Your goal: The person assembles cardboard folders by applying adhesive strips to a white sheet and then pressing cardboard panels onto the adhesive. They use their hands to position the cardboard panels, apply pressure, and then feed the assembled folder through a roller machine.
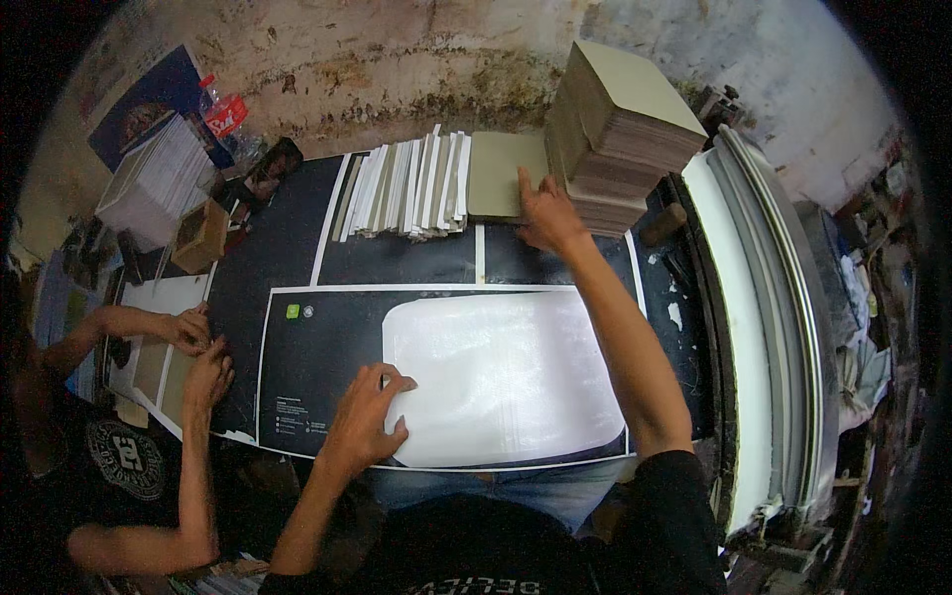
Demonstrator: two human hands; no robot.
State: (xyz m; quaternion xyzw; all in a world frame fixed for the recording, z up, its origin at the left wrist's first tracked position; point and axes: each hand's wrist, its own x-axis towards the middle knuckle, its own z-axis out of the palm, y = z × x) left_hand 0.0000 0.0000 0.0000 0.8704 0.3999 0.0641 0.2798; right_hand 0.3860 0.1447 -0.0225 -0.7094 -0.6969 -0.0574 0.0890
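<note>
My left hand [365, 418] rests with curled fingers on the left edge of a white rounded sheet [516, 382] that lies on a large black printed sheet [322, 357]. My right hand [547, 216] reaches far forward, fingers spread flat on a single grey-green board [496, 174] next to a tall stack of the same boards [620, 134]. Fanned white-edged boards [412, 188] lie to the left of that single board.
A second person at the left presses both hands [193, 347] onto paper at the table's edge. A small cardboard box [201, 236], a paper stack [159, 178] and a bottle [223, 109] stand at back left. A curved white machine edge [754, 297] runs along the right.
</note>
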